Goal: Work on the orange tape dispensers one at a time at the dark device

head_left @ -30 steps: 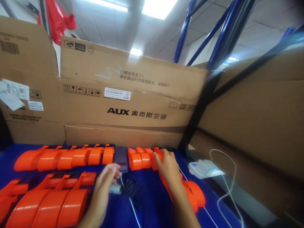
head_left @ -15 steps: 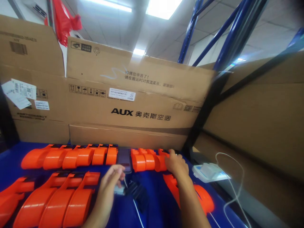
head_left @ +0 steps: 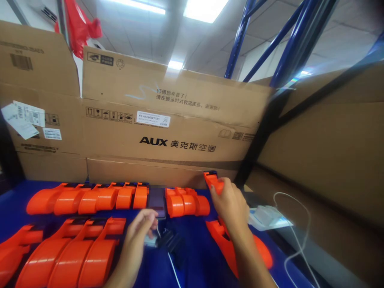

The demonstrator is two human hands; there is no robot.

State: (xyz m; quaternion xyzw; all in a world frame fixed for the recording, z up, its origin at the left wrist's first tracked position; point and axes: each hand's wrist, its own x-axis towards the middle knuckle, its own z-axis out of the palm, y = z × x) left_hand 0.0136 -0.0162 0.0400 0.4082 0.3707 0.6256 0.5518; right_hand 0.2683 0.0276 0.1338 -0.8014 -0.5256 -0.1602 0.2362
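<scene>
Orange tape dispenser [head_left: 213,182] sits in the right hand [head_left: 229,204], raised off the blue counter [head_left: 198,256] at the right end of the back row, its black-edged top poking up above the fingers and in front of the cardboard. The hand is closed around its body, gripping from the side, which leaves the upper end free and keeps the piece upright.

From the head view, the only one here, the other orange dispensers lie on their sides in two neat rows: a back row [head_left: 90,198] along the foot of the cardboard box [head_left: 168,132], and a front row [head_left: 66,252] nearer the person. Lying nested shoulder to shoulder, they take little room and cannot roll. Three more [head_left: 184,204] lie just right of a dark phone [head_left: 157,200], which breaks the back row and lies flat, screen up, where it can be read from above.

The left hand [head_left: 141,234] rests low beside the phone, fingers pinched together on a small pale plug-like piece [head_left: 150,240] with a thin white cable [head_left: 172,266] running from it toward the person; just what it is I cannot tell. A black object [head_left: 175,244] lies touching that piece. Another orange dispenser [head_left: 228,244] lies under the right forearm. A white charger block [head_left: 265,216] with its looping cord rests on the ledge to the right.
</scene>
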